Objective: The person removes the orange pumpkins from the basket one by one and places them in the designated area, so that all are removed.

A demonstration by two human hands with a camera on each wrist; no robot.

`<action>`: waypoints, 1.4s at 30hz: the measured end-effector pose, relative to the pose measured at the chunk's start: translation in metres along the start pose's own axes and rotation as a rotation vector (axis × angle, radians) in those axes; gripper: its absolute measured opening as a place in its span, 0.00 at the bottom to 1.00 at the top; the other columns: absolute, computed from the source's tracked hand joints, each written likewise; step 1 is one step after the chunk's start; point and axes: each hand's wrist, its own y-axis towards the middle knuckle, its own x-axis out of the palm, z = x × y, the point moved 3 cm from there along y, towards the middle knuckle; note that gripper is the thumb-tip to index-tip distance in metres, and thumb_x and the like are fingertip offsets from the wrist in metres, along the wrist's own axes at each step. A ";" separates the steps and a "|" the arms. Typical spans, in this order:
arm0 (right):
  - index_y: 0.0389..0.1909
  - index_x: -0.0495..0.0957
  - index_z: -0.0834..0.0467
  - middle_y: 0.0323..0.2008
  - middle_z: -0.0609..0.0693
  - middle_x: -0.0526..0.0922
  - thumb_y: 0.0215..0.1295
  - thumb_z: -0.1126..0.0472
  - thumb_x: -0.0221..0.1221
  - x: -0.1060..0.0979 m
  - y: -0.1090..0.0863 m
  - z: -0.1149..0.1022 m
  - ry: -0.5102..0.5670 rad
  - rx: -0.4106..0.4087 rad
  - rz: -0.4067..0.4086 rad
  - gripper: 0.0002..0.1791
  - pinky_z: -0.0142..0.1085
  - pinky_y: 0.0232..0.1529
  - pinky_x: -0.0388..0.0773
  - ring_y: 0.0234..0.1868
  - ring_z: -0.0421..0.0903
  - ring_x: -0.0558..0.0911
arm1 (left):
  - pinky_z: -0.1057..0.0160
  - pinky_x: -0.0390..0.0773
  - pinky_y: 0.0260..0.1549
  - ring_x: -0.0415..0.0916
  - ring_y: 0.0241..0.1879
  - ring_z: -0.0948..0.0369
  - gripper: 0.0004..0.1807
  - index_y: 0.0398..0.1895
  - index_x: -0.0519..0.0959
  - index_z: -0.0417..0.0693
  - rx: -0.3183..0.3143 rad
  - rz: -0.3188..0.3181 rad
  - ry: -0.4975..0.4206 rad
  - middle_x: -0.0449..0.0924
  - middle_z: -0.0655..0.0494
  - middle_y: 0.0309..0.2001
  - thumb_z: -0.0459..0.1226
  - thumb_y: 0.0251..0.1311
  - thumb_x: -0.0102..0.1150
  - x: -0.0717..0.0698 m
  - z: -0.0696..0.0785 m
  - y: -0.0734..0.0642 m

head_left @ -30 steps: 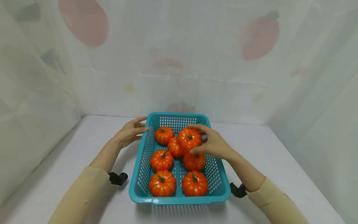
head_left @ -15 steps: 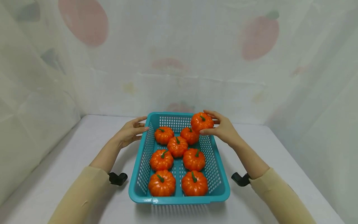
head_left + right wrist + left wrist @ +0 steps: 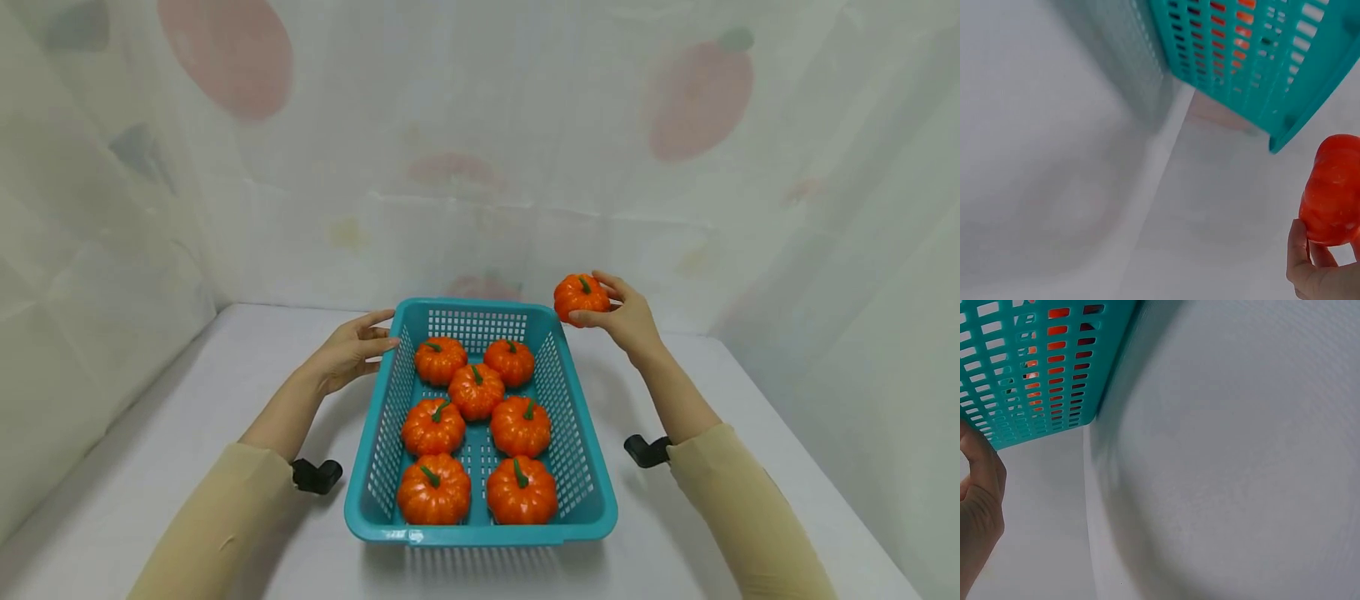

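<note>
1. With the basket [image 3: 482, 535] as my dial in the head view and twelve at the far cloth [image 3: 480, 225], my right hand [image 3: 628, 323] is between one and two o'clock. It grips an orange pumpkin [image 3: 577, 293] between thumb and fingers, raised off the counter [image 3: 765, 467].
2. My left hand [image 3: 348, 354] is at ten o'clock, fingertips at the basket's rim. I cannot tell whether it pinches the rim or merely rests against it.
3. Seven more pumpkins [image 3: 477, 393] sit inside the basket.
4. To handle the held one well, I'd want thumb and fingers pressing evenly on opposite sides, since the glossy skin looks slippery. I'd also give the rim a wide berth and let my left hand steady the basket.
5. In the head view, pumpkin and rim seem to meet; my right wrist view shows a clear gap, but not the green stem.
6. My left wrist view shows the basket's slotted outer wall close up, with only orange patches through it; the head view alone lets me count the contents.
</note>
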 end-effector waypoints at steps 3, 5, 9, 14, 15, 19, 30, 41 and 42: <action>0.76 0.58 0.48 0.75 0.61 0.60 0.58 0.53 0.69 -0.004 0.006 0.009 0.015 0.032 0.028 0.46 0.59 0.67 0.68 0.69 0.62 0.66 | 0.66 0.82 0.46 0.78 0.43 0.65 0.42 0.79 0.49 0.53 -0.003 0.004 -0.005 0.70 0.54 0.51 0.39 0.67 0.59 0.000 0.000 0.000; 0.76 0.57 0.50 0.75 0.62 0.59 0.59 0.53 0.69 -0.005 0.009 0.016 0.017 0.052 0.043 0.46 0.59 0.68 0.67 0.71 0.62 0.64 | 0.66 0.82 0.46 0.78 0.43 0.65 0.42 0.79 0.48 0.53 -0.002 0.002 -0.006 0.70 0.54 0.51 0.38 0.68 0.59 0.000 0.001 0.000; 0.76 0.57 0.52 0.75 0.64 0.57 0.60 0.53 0.68 -0.006 0.014 0.030 0.006 0.102 0.069 0.46 0.59 0.69 0.67 0.72 0.63 0.62 | 0.66 0.82 0.46 0.78 0.44 0.65 0.42 0.79 0.48 0.53 0.002 0.001 -0.002 0.69 0.53 0.53 0.38 0.68 0.59 -0.001 0.001 0.000; 0.76 0.57 0.52 0.73 0.65 0.60 0.60 0.54 0.68 -0.001 0.022 0.048 0.005 0.174 0.080 0.45 0.55 0.68 0.70 0.70 0.63 0.65 | 0.66 0.83 0.45 0.78 0.43 0.66 0.42 0.79 0.49 0.53 0.002 0.011 0.001 0.69 0.54 0.51 0.39 0.68 0.59 -0.002 0.002 -0.001; 0.76 0.57 0.52 0.72 0.65 0.61 0.60 0.54 0.68 0.000 0.023 0.051 0.012 0.188 0.079 0.45 0.54 0.68 0.71 0.70 0.62 0.66 | 0.66 0.83 0.45 0.78 0.43 0.66 0.42 0.79 0.49 0.53 0.002 0.011 0.001 0.69 0.54 0.51 0.39 0.68 0.59 -0.002 0.002 -0.001; 0.77 0.55 0.53 0.71 0.65 0.63 0.61 0.56 0.67 0.006 0.027 0.059 0.020 0.218 0.074 0.45 0.51 0.68 0.72 0.69 0.61 0.67 | 0.66 0.83 0.46 0.78 0.43 0.66 0.41 0.79 0.49 0.53 0.005 0.010 -0.001 0.69 0.55 0.51 0.39 0.68 0.59 -0.003 0.001 -0.002; 0.77 0.54 0.55 0.71 0.66 0.64 0.62 0.56 0.66 0.014 0.028 0.076 -0.003 0.283 0.055 0.45 0.49 0.66 0.74 0.69 0.60 0.68 | 0.66 0.82 0.47 0.79 0.44 0.66 0.42 0.79 0.49 0.53 0.006 0.002 -0.018 0.70 0.54 0.51 0.39 0.68 0.59 -0.003 -0.001 -0.001; 0.76 0.55 0.57 0.71 0.67 0.64 0.62 0.54 0.66 0.020 0.024 0.094 -0.120 0.318 0.016 0.45 0.46 0.60 0.79 0.66 0.60 0.70 | 0.66 0.83 0.46 0.79 0.44 0.65 0.42 0.79 0.48 0.52 0.012 -0.009 -0.034 0.70 0.54 0.52 0.38 0.68 0.59 -0.001 -0.003 0.002; 0.76 0.55 0.57 0.71 0.67 0.64 0.62 0.54 0.66 0.020 0.023 0.096 -0.127 0.321 0.011 0.45 0.45 0.59 0.79 0.65 0.60 0.70 | 0.66 0.83 0.46 0.80 0.44 0.65 0.42 0.79 0.48 0.52 0.012 -0.010 -0.034 0.70 0.54 0.52 0.38 0.68 0.59 0.000 -0.003 0.002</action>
